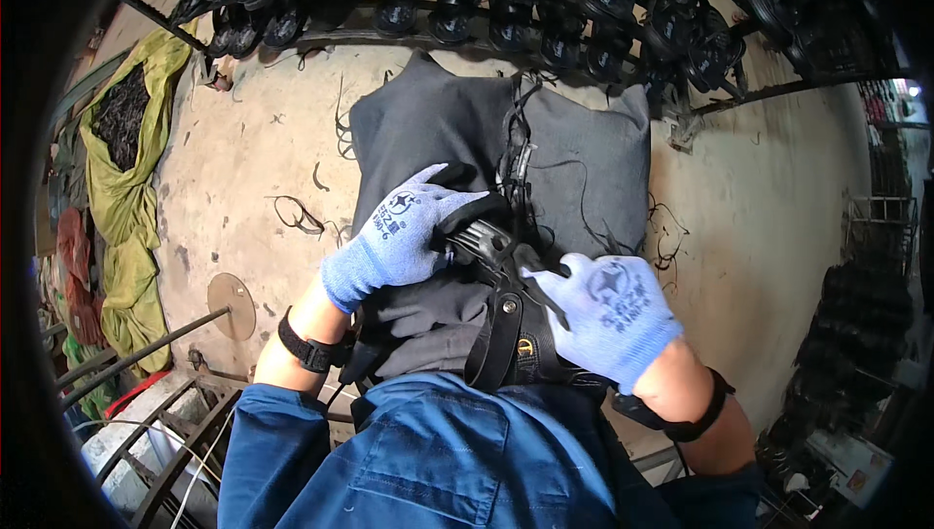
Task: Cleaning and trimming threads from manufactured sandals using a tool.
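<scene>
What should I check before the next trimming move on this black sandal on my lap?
1. Left hand grips the black sandal: ok.
2. Right hand holds a thin dark tool against the sandal: ok; blade type cannot tell.
3. Both gloves on: ok.
4. Left fingers away from the tool tip: cannot tell.
5. Grey lap cushion lies under the work: ok.
6. Black trimmings litter the floor: not ok.

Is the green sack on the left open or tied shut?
Open. The green sack's mouth gapes at the top, and a heap of dark scraps shows inside it.
</scene>
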Demonstrator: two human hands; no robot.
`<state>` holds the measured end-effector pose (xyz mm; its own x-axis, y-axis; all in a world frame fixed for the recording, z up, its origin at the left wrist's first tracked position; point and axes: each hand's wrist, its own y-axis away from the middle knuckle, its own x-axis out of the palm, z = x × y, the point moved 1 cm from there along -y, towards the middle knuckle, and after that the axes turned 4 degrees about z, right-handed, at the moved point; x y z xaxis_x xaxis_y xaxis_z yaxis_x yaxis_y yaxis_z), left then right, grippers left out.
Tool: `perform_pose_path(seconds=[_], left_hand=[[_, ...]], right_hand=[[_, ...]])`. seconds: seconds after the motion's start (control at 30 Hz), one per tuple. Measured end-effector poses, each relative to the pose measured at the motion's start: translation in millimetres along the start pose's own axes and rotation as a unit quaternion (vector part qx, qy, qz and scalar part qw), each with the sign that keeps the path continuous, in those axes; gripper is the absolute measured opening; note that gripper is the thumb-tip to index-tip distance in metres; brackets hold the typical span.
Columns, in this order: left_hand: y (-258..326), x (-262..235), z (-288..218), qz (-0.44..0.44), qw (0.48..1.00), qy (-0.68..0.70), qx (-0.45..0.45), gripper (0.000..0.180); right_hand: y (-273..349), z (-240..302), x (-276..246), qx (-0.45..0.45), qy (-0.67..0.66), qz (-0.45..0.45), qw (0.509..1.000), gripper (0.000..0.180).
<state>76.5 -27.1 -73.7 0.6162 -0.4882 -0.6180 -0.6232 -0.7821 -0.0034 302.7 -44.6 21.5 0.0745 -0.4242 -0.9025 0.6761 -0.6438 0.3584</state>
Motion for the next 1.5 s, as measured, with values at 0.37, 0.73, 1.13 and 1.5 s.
perform_pose_path(seconds=[0.37,0.73,1.13,1.5], left_hand=[[-42.2,-127.4,-37.7,-0.132,0.966,0.173,0.140,0.070],[-28.0,-70.1,14.8,-0.222,0.883,0.412,-0.009,0.074],[-44.5,-78.2,1.6,-0.187,0.930,0.314,0.041,0.078],[-64.9,-77.4,-6.6,-0.156,0.951,0.258,0.064,0.070]], right_hand=[[-13.1,7.9,-12.5,0.022,-0.136,-0.332,0.933,0.023],[-42.1,-13.7,8.4,-0.007,-0.113,-0.344,0.932,0.026],[-49.3,-32.6,-63.1,-0.072,0.034,-0.250,0.965,0.024],[-51.2,-27.3,-134.7,-0.103,0.141,-0.151,0.973,0.026]])
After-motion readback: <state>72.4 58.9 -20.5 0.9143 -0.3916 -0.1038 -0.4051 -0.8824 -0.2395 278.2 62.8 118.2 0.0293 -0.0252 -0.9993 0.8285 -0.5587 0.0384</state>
